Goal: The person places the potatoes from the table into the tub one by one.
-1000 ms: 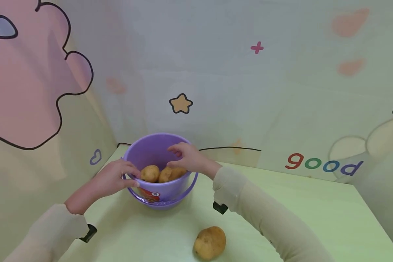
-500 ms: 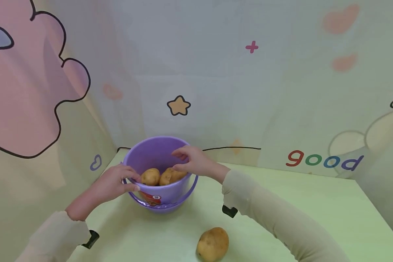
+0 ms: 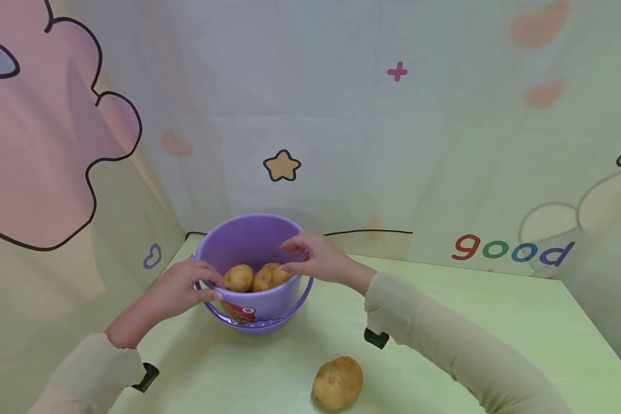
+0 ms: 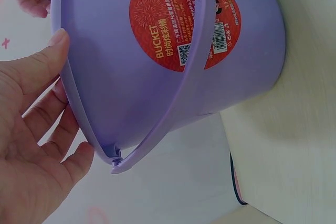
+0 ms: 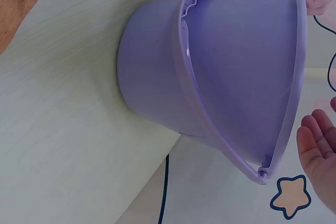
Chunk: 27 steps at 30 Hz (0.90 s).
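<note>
A purple plastic bucket (image 3: 276, 305) with a lowered purple handle (image 4: 181, 98) stands upright at the table's back left. My left hand (image 3: 183, 287) pinches its left rim, thumb outside and fingers inside, as the left wrist view shows. Above the right rim hovers my right hand (image 3: 321, 259), fingers loosely bent with nothing between them. In the right wrist view its fingers (image 5: 315, 137) appear just beyond the rim. Inside the bucket lie potatoes (image 3: 238, 278), partly hidden by the front wall. One more potato (image 3: 337, 383) rests on the table in front.
A pale green table (image 3: 445, 328) runs up to a cloth backdrop (image 3: 341, 167) printed with cartoon shapes, close behind the bucket. Another cloth side (image 3: 41, 299) rises at the left. A red label (image 4: 184, 19) is stuck on the bucket's front.
My right hand has drawn back to the right, from over the potatoes to the bucket's right rim. The left hand keeps its grip. The head view has shifted slightly.
</note>
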Tool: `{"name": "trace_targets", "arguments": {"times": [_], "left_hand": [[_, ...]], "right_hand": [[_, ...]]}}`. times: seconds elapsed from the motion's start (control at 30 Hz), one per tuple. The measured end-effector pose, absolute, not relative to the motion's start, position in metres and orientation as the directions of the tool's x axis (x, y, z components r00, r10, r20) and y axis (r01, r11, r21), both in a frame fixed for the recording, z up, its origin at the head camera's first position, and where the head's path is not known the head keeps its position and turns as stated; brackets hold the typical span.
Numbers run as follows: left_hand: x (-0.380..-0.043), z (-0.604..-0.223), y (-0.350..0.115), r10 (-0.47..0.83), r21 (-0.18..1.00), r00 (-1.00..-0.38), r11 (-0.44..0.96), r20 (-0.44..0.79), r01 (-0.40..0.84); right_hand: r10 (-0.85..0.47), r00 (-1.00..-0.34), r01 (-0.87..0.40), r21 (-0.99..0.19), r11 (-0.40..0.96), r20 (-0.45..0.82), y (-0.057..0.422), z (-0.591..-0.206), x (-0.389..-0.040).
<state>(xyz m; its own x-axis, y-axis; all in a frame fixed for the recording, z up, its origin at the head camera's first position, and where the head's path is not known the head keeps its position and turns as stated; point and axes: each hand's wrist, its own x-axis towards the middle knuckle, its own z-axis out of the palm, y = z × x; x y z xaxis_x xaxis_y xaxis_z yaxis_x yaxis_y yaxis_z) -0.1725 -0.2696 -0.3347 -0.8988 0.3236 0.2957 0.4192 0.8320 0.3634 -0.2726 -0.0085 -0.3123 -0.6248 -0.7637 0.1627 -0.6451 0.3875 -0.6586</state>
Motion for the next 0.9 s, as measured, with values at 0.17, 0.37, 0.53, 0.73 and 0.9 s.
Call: {"name": "trace_targets", "arguments": {"times": [0.17, 0.37, 0.53, 0.73, 0.9], "left_hand": [[-0.172, -0.335, -0.27, 0.316, 0.367, -0.902, 0.834, 0.293, 0.411], [-0.172, -0.335, -0.27, 0.318, 0.361, -0.9, 0.835, 0.299, 0.415], [-0.172, -0.336, -0.27, 0.319, 0.368, -0.9, 0.832, 0.297, 0.416], [-0.172, -0.337, -0.271, 0.32, 0.36, -0.897, 0.833, 0.305, 0.42], [-0.172, -0.337, -0.271, 0.316, 0.361, -0.9, 0.835, 0.301, 0.415]], "right_hand": [[-0.761, -0.628, -0.641, -0.662, 0.388, 0.163, -0.005, -0.312, -0.271], [-0.761, -0.625, -0.643, -0.667, 0.377, 0.172, 0.001, -0.312, -0.27], [-0.754, -0.633, -0.63, -0.683, 0.371, 0.174, 0.007, -0.314, -0.27], [-0.755, -0.635, -0.596, -0.725, 0.345, 0.163, 0.013, -0.314, -0.268], [-0.767, -0.614, -0.615, -0.722, 0.317, 0.186, 0.017, -0.316, -0.267]]}}
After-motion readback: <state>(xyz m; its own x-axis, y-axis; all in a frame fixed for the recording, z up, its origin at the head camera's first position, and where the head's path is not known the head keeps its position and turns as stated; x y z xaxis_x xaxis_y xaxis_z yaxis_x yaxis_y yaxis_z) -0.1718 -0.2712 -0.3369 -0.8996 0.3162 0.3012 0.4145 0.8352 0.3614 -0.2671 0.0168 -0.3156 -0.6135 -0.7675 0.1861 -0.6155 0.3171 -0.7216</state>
